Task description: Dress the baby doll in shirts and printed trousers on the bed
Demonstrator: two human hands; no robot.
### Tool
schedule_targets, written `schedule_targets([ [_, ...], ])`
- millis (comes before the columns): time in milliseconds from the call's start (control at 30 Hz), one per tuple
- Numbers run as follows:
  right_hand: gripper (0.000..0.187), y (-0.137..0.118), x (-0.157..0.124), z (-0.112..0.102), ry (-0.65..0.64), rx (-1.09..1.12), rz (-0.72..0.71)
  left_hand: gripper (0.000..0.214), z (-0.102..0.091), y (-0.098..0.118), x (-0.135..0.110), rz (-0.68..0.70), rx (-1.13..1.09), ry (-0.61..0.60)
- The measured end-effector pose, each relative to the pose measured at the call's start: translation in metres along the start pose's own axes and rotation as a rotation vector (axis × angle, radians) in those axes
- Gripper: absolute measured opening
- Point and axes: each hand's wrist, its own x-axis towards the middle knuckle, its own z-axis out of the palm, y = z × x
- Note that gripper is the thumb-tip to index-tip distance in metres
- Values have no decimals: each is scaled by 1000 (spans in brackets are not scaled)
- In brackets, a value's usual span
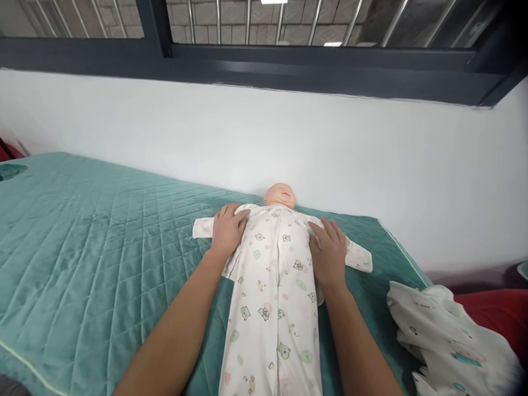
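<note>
A baby doll (280, 195) lies on its back on a green quilted mat (94, 242), head toward the wall. It wears a white sleepsuit (274, 297) printed with small bears, sleeves spread out to both sides. My left hand (227, 228) rests on the doll's left-side shoulder, fingers curled over the cloth near the sleeve. My right hand (329, 250) lies flat on the other side of the chest, fingers stretched out and slightly apart, holding nothing.
A white wall (371, 165) runs close behind the mat, under a dark window frame (289, 66) with bars. A crumpled white printed cloth (445, 330) lies at the mat's right edge, over something red (499, 313). The mat reaches far to the left.
</note>
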Motion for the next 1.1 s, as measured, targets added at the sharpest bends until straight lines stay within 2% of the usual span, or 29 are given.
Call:
schedule_targets([
  [67,40,7,1,9,-74,-17,43,35,2,2,1,-49,32,-30],
  [167,42,13,4,17,-116,-65,95,38,4,2,1,-139,88,-48],
  [400,48,12,26,11,-248,-142,58,39,4,-1,1,-264,119,-18],
  [567,45,20,53,9,-334,-114,153,39,-2,4,2,-260,170,-65],
  [700,40,37,70,7,-384,-93,188,36,-11,0,9,-210,193,-129],
  [800,39,54,69,3,-384,-92,208,39,-17,-10,14,-213,199,-171],
  [933,41,70,53,-4,-363,-106,195,38,-18,-23,10,-220,191,-183],
  [1033,40,70,49,-6,-361,-110,143,38,-15,-25,2,-205,183,-166],
  [1100,40,62,54,-6,-348,-109,109,38,-12,-26,-1,-205,175,-160],
])
